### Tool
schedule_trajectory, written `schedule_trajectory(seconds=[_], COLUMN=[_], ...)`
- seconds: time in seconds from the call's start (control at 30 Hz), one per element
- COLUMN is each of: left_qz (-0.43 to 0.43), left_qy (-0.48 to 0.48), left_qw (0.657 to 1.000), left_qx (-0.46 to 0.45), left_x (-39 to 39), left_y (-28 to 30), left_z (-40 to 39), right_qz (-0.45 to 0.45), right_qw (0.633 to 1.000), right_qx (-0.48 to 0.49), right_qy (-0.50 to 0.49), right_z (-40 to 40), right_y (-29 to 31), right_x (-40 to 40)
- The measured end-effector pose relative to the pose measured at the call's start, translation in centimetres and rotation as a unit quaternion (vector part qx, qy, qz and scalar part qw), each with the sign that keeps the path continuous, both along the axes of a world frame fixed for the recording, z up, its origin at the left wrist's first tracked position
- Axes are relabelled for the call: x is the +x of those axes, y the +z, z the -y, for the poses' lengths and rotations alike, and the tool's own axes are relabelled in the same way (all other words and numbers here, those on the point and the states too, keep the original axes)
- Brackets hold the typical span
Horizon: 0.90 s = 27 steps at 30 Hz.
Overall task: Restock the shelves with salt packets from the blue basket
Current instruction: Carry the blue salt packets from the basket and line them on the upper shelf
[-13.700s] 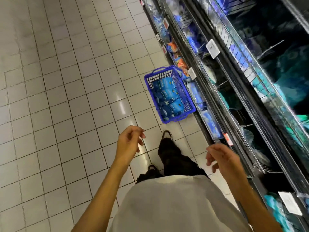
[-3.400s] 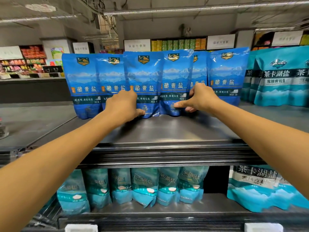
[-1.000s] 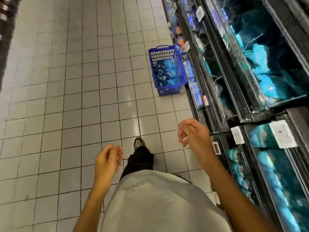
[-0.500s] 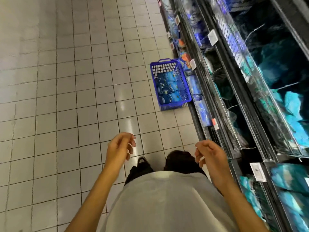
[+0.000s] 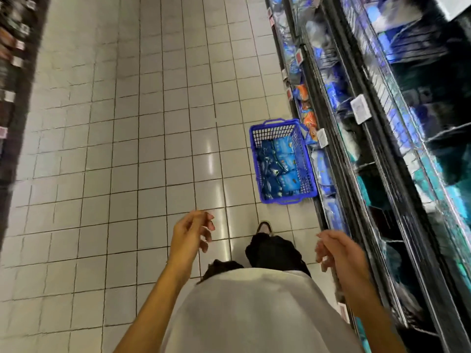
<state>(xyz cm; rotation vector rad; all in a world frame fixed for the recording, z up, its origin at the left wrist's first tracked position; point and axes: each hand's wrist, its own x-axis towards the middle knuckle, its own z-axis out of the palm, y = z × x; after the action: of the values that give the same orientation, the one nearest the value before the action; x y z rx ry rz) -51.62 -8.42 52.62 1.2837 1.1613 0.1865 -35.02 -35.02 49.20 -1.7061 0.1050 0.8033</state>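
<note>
Left hand (image 5: 191,231) and right hand (image 5: 336,248) hang loosely curled and hold nothing. The blue basket (image 5: 282,161) sits on the floor (image 5: 127,123) ahead, against the shelves (image 5: 369,174), with several salt packets (image 5: 279,169) inside, so much restocking seems left.

No legible text anywhere.
</note>
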Motion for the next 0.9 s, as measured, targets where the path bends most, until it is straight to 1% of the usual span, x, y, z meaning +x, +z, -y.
schedule_trajectory(seconds=[0.13, 0.27, 0.37, 0.43, 0.57, 0.67, 0.77, 0.9], left_qz=[-0.025, -0.026, -0.028, -0.031, -0.032, -0.049, -0.072, -0.078], left_qy=[0.040, 0.077, 0.083, 0.066, -0.005, -0.102, -0.196, -0.326], left_qw=[0.999, 0.997, 0.996, 0.997, 0.999, 0.993, 0.978, 0.942], left_qx=[0.013, 0.018, 0.022, 0.021, 0.024, 0.029, 0.016, -0.015], left_x=[3.2, 6.1, 8.9, 11.1, 16.4, 21.5, 27.0, 33.9], left_y=[0.8, 1.3, 1.3, 1.0, -0.2, -1.7, -3.0, -5.1], left_z=[-2.0, -4.8, -7.9, -10.5, -16.8, -21.6, -25.3, -28.0], right_qz=[-0.003, -0.005, -0.011, -0.017, -0.016, -0.011, -0.013, -0.025], right_qw=[0.998, 0.995, 0.993, 0.994, 0.998, 0.997, 0.986, 0.970], right_qx=[0.022, 0.066, 0.076, 0.076, 0.055, 0.030, 0.015, -0.002], right_qy=[0.059, 0.077, 0.085, 0.078, 0.022, -0.064, -0.164, -0.241], right_z=[-6.4, -12.7, -17.3, -20.0, -24.3, -26.9, -28.9, -30.8], right_y=[0.8, 2.4, 3.1, 3.2, 2.2, 1.1, 0.4, -0.9], right_x=[6.7, 11.4, 14.2, 15.6, 18.0, 19.4, 19.9, 20.2])
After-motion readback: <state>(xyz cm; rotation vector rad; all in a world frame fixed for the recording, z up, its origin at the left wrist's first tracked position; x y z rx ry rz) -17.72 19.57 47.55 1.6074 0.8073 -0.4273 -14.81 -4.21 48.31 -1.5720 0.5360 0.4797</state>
